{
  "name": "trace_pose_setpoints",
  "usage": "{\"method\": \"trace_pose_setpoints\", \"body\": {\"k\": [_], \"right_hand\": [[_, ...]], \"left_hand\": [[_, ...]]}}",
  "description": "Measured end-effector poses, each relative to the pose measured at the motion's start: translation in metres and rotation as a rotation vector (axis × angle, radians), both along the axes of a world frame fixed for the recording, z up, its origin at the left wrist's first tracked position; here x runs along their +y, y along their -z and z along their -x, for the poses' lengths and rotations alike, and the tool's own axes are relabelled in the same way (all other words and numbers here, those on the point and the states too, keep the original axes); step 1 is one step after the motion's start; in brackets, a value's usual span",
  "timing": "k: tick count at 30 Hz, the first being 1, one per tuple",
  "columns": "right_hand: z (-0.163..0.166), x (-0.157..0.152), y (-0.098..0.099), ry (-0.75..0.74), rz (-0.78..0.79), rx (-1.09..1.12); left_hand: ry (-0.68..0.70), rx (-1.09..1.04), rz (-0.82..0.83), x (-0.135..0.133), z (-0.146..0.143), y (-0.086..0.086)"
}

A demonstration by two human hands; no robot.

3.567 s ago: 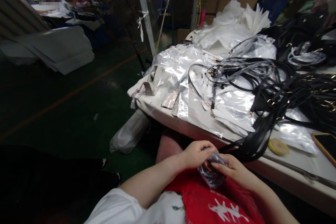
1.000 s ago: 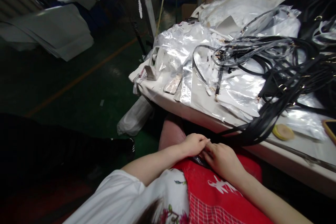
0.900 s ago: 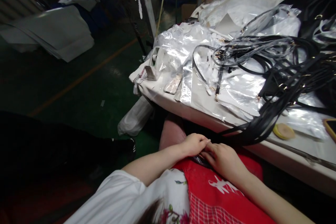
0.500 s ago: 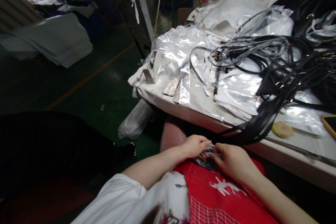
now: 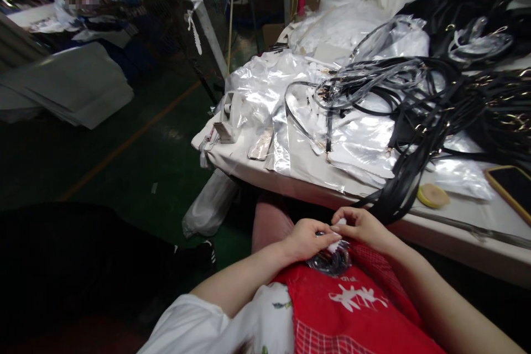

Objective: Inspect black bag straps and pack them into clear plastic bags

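Above the lap, my left hand (image 5: 310, 239) is closed on a small coiled black strap (image 5: 332, 263) wrapped in clear plastic. A white strip (image 5: 334, 245) lies across the coil under my left thumb. My right hand (image 5: 362, 228) pinches a white end (image 5: 342, 222) just beside the left fingertips, apparently part of the same strip. Both hands meet over a red apron (image 5: 365, 274), in front of the table edge. The palm-side fingers of my left hand are hidden.
On the white table (image 5: 265, 172) lie a heap of black straps (image 5: 431, 121), clear plastic bags (image 5: 265, 80), a yellow tape roll (image 5: 433, 196) and a phone (image 5: 512, 188). A tape dispenser (image 5: 230, 119) stands at the left corner. A wrapped white roll (image 5: 211, 204) rests on the floor.
My right hand has moved up and away from the coil, pinching the white end. More of the coil and white strip now shows. The view has shifted slightly right.
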State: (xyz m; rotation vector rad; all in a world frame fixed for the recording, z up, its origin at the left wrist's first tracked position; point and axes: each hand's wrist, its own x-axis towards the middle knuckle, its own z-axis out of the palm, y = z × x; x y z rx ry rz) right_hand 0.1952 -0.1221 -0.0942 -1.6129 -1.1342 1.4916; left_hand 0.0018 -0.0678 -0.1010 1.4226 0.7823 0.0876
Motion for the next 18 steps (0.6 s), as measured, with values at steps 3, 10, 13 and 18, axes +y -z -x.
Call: {"method": "trace_pose_setpoints", "body": {"k": [3, 10, 13, 18], "right_hand": [[0.004, 0.001, 0.015, 0.064, 0.056, 0.07], [0.018, 0.001, 0.021, 0.201, 0.05, 0.136], [0.013, 0.003, 0.007, 0.305, -0.048, 0.083], [0.01, -0.002, -0.012, 0.381, -0.149, -0.025]], "left_hand": [[-0.051, -0.027, -0.107, 0.001, -0.003, -0.005], [0.01, -0.244, -0.291, 0.007, -0.009, -0.019], [-0.027, -0.217, -0.423, 0.011, -0.01, -0.022], [-0.094, -0.043, -0.501, 0.019, -0.016, -0.022]]}}
